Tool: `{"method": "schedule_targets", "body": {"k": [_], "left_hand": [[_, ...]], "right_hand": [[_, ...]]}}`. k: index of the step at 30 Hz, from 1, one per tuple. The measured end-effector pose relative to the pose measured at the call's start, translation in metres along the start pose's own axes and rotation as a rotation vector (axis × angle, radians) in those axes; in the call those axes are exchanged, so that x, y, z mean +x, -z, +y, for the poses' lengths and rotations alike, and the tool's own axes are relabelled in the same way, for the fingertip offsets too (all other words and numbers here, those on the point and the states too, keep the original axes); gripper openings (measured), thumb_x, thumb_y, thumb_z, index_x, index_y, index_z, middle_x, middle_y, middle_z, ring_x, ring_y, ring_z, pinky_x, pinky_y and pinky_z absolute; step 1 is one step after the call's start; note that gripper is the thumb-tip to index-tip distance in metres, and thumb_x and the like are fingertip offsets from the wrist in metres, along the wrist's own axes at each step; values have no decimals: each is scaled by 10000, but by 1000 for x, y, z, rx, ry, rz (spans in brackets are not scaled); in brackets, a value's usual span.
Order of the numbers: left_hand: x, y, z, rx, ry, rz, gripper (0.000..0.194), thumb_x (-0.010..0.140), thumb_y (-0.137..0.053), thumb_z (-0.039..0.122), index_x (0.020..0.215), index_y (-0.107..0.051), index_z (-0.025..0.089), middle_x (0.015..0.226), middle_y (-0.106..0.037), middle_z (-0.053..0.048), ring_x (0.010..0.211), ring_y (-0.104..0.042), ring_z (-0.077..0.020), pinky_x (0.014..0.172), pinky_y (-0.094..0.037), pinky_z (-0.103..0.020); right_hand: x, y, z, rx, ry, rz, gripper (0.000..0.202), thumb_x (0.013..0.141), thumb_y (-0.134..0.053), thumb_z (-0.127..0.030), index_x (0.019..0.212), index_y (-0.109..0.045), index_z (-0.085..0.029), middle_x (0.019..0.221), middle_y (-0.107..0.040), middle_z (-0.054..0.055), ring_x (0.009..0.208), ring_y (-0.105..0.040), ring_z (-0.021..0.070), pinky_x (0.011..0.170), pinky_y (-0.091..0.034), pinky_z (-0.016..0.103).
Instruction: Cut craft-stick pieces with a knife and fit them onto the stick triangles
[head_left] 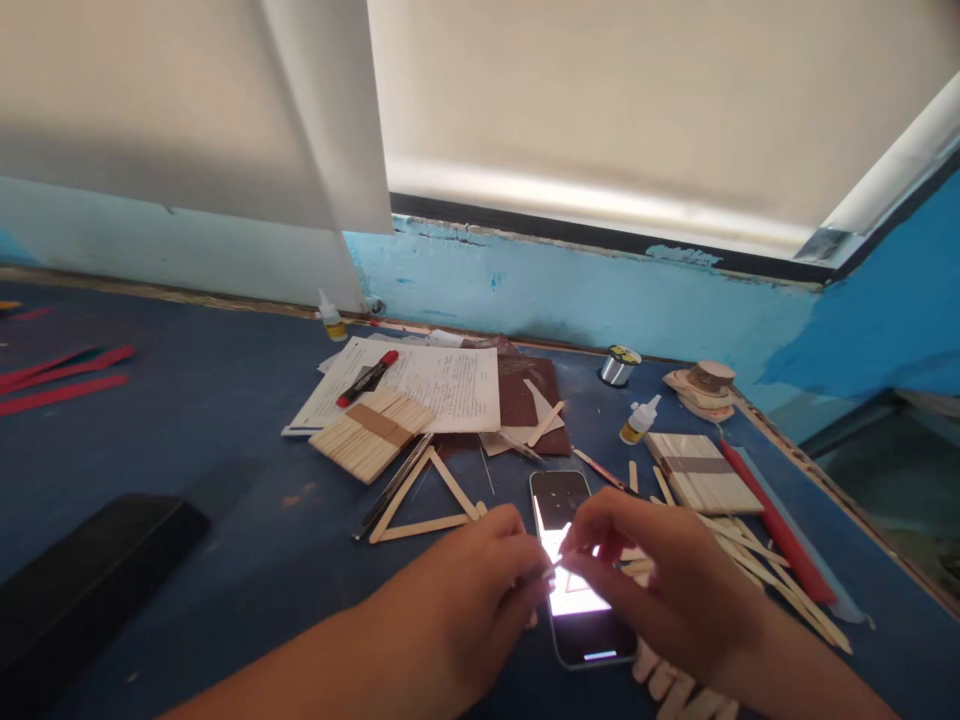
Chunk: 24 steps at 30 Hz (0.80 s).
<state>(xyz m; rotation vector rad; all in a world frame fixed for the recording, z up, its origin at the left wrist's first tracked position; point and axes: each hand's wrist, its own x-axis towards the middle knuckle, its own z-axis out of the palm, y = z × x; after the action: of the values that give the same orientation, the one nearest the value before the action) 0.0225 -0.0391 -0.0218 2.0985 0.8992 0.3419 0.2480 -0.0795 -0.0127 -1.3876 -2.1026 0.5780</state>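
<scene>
Above a lit smartphone (581, 600) lying on the blue table, my left hand (484, 590) and my right hand (660, 565) meet at their fingertips. Both are closed in a pinch on something small and thin, too hidden to name. Just beyond my left hand lies a triangle of wooden craft sticks (401, 497), its right corner close to my knuckles. Loose craft sticks (780, 570) are scattered beside and behind my right hand, and more stick pieces (679, 690) lie below it.
A banded craft-stick bundle (371, 435) rests by papers (450, 385) and a marker (367, 380); another bundle (705, 475) sits right, near a red roll (780, 530). Glue bottles (640, 420) and a wire spool (619, 367) stand behind. A black object (97, 570) lies left.
</scene>
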Motion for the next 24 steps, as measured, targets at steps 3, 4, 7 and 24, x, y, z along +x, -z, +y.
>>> {"method": "schedule_targets", "body": {"k": [3, 4, 7, 24], "left_hand": [[8, 3, -9, 106, -91, 164, 261, 999, -499, 318, 1142, -690, 212, 1081, -651, -78, 949, -647, -220, 856, -525, -388], [12, 5, -10, 146, -109, 215, 278, 992, -519, 314, 1197, -670, 201, 1139, -649, -89, 1015, -645, -231, 905, -523, -402], [26, 10, -11, 312, -183, 268, 319, 999, -520, 292, 1261, -647, 161, 1247, -653, -106, 1149, -621, -240, 1020, -494, -405], [87, -27, -24, 631, -178, 194, 696, 1043, -292, 574, 1399, -580, 51, 1442, -596, -231, 1398, -475, -381, 1204, -230, -605]], "right_hand": [[14, 20, 7, -67, -49, 121, 120, 958, -632, -302, 876, -626, -214, 732, -685, -15, 621, -638, 118, 547, -494, 223], [21, 26, 11, -145, -86, 189, 145, 959, -632, -325, 871, -615, -210, 713, -679, -12, 604, -629, 121, 540, -482, 230], [45, 35, 28, -463, -203, 272, 113, 966, -600, -296, 966, -644, -192, 775, -732, 15, 649, -671, 137, 614, -494, 257], [83, 20, 42, -819, -237, -237, 208, 1009, -621, -331, 1112, -682, -160, 1097, -711, 67, 938, -698, 193, 849, -589, 401]]}}
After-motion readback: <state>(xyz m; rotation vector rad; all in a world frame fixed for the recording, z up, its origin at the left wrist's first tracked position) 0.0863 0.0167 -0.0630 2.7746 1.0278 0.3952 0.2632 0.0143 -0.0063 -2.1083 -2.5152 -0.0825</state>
